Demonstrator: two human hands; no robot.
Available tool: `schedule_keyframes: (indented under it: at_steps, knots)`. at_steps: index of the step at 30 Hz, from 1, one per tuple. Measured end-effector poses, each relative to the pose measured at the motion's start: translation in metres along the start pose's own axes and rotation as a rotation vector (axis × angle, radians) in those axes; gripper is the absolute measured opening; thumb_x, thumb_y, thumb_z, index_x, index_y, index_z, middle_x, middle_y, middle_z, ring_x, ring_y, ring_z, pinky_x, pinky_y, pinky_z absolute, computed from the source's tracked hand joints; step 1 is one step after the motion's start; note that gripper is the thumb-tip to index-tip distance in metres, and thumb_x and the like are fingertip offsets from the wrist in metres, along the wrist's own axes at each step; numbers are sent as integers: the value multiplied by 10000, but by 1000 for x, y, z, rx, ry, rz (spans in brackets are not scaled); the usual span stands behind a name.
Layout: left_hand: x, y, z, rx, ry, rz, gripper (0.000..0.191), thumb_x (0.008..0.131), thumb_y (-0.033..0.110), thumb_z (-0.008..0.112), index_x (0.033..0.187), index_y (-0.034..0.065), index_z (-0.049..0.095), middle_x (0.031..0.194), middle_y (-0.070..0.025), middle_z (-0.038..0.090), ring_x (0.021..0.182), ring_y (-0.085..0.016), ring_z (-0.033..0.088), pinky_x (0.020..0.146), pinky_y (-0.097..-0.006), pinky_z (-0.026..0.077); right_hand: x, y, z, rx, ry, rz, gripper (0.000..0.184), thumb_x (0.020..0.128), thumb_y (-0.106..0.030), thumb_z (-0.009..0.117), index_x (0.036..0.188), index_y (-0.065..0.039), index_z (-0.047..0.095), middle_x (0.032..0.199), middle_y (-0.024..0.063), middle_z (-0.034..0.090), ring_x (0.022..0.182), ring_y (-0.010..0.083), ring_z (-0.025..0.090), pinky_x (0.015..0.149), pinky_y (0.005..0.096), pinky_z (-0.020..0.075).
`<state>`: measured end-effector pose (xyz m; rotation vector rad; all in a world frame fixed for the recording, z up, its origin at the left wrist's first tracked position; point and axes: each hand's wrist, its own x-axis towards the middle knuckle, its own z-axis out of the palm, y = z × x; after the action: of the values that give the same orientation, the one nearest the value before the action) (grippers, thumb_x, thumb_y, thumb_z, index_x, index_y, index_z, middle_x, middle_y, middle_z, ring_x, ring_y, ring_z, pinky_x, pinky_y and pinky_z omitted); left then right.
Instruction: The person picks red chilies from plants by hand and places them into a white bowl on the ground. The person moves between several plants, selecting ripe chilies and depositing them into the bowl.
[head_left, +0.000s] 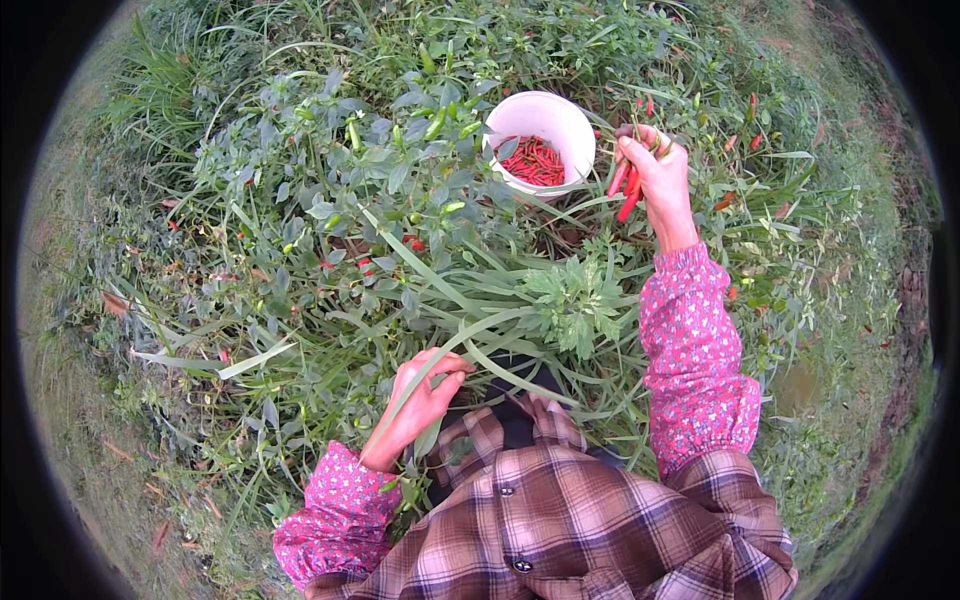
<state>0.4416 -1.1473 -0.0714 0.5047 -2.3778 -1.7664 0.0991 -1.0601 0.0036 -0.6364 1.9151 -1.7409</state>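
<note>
My right hand (651, 161) is closed on the green stems of several red chili peppers (628, 193), which hang below the fingers. It is just right of a white plastic bucket (577, 142), whose bottom is covered with red chili peppers (534, 161). Lower left, my left hand (427, 394) is low among long grass blades, with thumb and forefinger close together. A blade crosses in front of it, and whether the fingers pinch anything cannot be told.
Chili plants with green peppers (436, 124) grow left of the bucket, with a few red peppers (412, 242) lower down. Long grass (450, 300) and a broad-leaved weed (574, 304) stand before me. More red peppers (755, 141) show at the right.
</note>
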Motion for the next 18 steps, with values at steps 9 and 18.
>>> schedule_keyframes:
  at_steps: [9, 18]
  knots:
    - [-41, 41, -47, -124, 201, -250, 134, 788, 48, 554, 877, -24, 623, 829, -109, 612, 781, -192, 573, 723, -288, 442, 119, 67, -14, -423, 62, -76, 276, 754, -110, 612, 995, 25, 593, 934, 98, 628, 833, 149, 597, 750, 261, 468]
    - [-28, 66, -97, -17, 460, -239, 127, 807, 63, 548, 862, -30, 616, 806, -85, 614, 765, -155, 570, 706, -260, 439, -2, 58, 111, -198, -921, 366, 234, 780, -20, 474, 1004, 2, 536, 819, 70, 610, 653, 115, 585, 588, 234, 468]
